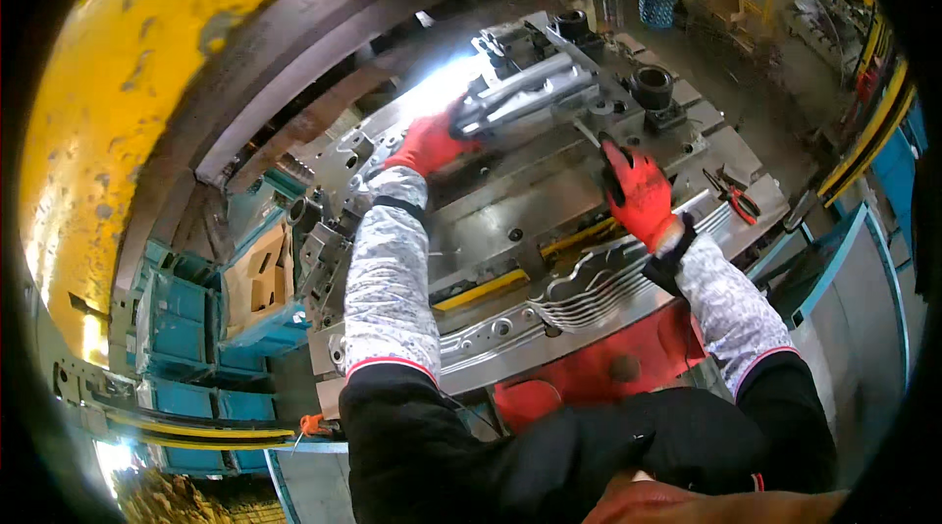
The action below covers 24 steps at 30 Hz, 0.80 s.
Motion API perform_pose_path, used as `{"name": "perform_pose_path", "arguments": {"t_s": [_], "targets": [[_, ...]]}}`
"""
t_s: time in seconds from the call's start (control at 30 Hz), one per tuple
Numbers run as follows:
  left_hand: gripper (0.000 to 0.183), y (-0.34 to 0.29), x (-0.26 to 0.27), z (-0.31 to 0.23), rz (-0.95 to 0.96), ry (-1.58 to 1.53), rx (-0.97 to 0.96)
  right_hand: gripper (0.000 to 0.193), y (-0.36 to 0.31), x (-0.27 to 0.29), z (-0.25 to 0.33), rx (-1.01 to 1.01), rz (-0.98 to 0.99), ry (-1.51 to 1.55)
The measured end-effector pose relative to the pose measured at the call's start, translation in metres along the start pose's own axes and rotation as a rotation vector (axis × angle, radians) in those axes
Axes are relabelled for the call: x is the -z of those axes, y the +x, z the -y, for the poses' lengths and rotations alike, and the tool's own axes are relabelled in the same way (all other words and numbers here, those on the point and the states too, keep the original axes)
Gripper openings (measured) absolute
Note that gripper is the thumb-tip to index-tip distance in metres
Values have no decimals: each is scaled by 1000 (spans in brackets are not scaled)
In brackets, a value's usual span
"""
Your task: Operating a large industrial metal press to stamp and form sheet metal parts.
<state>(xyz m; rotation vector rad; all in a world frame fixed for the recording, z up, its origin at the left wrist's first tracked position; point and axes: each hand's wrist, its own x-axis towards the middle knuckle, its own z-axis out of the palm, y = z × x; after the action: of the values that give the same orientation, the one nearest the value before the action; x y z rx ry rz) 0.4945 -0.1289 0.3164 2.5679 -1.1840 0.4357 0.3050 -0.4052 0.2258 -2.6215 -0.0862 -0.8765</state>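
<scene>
My left hand [429, 141], in a red glove with dark fingertips, is closed on the near end of a long grey formed metal part [535, 92]. The part is raised over the die [491, 220] and blurred by motion. My right hand [640, 195], gloved alike, is above the die's right side with its fingers stretched forward. A thin pale metal edge shows just beyond those fingertips; whether they touch it is unclear. Nested, wavy-edged metal strips [599, 293] lie along the die's near edge. To the right of my right hand lie pliers with red handles [743, 204].
Round dark posts [652, 86] rise at the die's far right corner. A yellow press frame [128, 63] curves past on the left. Blue bins [177, 318] and an open cardboard box [260, 274] stand at left. Blue-edged grey panels [849, 279] stand at right.
</scene>
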Motion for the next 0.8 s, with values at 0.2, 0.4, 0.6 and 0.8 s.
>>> {"name": "perform_pose_path", "arguments": {"t_s": [0.2,0.4,0.6,0.8], "targets": [[76,-20,62,-8,-312,160,-217,68,5,-16,5,41,-78,-67],[85,-139,99,-96,-16,201,-52,63,-13,4,-44,117,-96,290],[83,-335,56,-115,139,154,265,53,-102,37,-39,-50,-52,630],[83,-379,-16,-94,353,160,377,50,-168,62,-52,-261,145,614]]}}
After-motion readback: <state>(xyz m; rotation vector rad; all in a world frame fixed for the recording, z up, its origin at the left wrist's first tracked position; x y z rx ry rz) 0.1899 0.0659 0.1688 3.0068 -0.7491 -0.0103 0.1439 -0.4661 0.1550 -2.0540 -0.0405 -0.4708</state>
